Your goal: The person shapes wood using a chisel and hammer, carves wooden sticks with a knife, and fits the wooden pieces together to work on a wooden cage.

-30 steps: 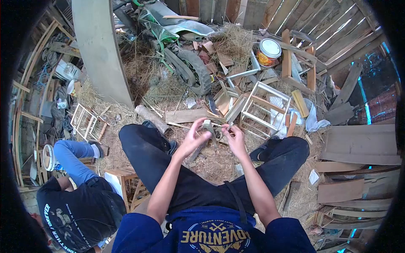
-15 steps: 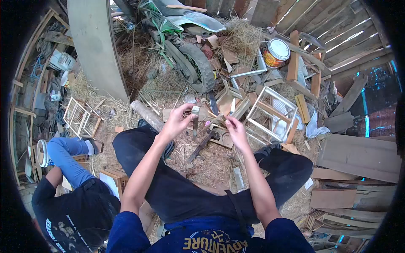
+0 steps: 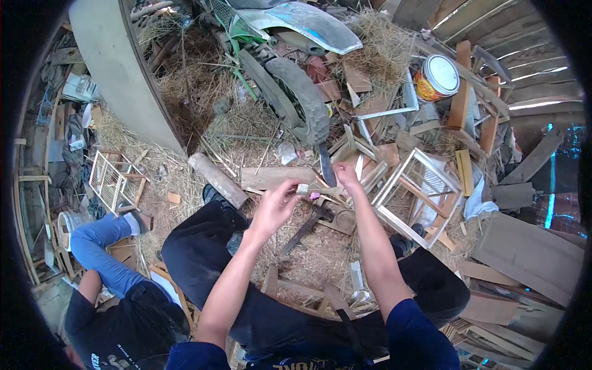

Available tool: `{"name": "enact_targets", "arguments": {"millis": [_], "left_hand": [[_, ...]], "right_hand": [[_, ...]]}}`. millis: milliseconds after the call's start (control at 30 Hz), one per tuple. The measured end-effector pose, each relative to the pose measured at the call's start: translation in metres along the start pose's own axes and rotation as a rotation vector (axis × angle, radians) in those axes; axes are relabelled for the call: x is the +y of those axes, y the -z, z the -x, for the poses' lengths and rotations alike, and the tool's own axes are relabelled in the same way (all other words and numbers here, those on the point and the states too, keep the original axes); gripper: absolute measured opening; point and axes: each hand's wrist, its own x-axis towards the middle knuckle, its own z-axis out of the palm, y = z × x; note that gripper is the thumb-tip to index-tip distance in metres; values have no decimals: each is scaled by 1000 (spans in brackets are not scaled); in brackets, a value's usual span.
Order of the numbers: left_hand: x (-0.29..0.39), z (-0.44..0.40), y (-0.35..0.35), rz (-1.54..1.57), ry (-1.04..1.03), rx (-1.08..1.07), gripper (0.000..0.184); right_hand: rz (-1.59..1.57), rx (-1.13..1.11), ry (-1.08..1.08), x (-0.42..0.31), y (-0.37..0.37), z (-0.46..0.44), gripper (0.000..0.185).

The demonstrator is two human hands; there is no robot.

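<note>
My left hand (image 3: 277,206) pinches a small pale block-like piece (image 3: 302,189) between thumb and fingers. My right hand (image 3: 347,176) is closed just right of it; what it grips is hidden. A dark blade (image 3: 327,165) stands beside the right hand, below the tire. A thin strip (image 3: 333,190) shows between the two hands, but I cannot tell which hand holds it. Just under them are a small pink item (image 3: 315,196) and a dark long-handled tool (image 3: 302,233) lying on a wooden block. A flat board (image 3: 277,178) lies behind the left hand.
A motorbike wheel (image 3: 299,102) stands ahead. White wooden frames (image 3: 394,213) and a lidded bucket (image 3: 439,77) are at right. A round log (image 3: 217,180) and a slatted frame (image 3: 117,179) lie left. Another person (image 3: 123,314) sits at lower left. Straw covers the ground.
The view has shifted. My left hand has lowered and come nearer to my right hand. The piece in it has turned from hanging downward to pointing sideways.
</note>
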Motion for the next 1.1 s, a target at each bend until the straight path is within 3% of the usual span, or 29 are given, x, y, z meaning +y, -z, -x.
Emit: {"name": "enact_targets", "arguments": {"millis": [67, 167, 233, 333, 367, 467, 500, 600, 633, 733, 833, 933, 1033, 1100], "left_hand": [[-9, -7, -6, -20, -122, 26, 34], [-3, -13, -9, 9, -26, 25, 33], [-5, -18, -9, -19, -37, 32, 33], [-7, -20, -9, -34, -55, 51, 32], [-8, -20, -9, -28, -47, 57, 32], [-8, -18, -8, -2, 3, 52, 32], [-10, -16, -8, 8, 23, 49, 32], [-13, -15, -8, -10, -2, 53, 32], [-9, -15, -7, 5, 17, 42, 32], [-7, -15, -6, -15, -7, 45, 31], [-2, -13, -4, 32, 35, 40, 31], [1, -10, -3, -20, 0, 73, 30], [2, -5, 1, -42, -52, 92, 29], [9, -2, 5, 28, -28, 98, 30]], "right_hand": [[18, -24, -29, 26, -16, -26, 55], [51, 10, -61, 25, -26, -18, 53], [160, 50, -43, 67, -49, -41, 50], [-127, -187, -150, 98, -54, -54, 51], [65, -161, -248, 101, -52, -63, 42], [-190, -224, -384, 88, -34, -53, 24], [-16, -311, -208, 115, -36, -75, 12], [-105, -377, -264, 76, -18, -52, 16], [-259, -264, -324, 72, -21, -47, 7], [-182, -378, -258, 53, -11, -37, 3], [-199, -297, -231, 37, -2, -23, 6], [-388, -366, -266, 14, 9, -9, 13], [-557, -166, -278, -19, 12, 26, 11], [-787, -333, -266, -24, 23, 39, 11]]}}
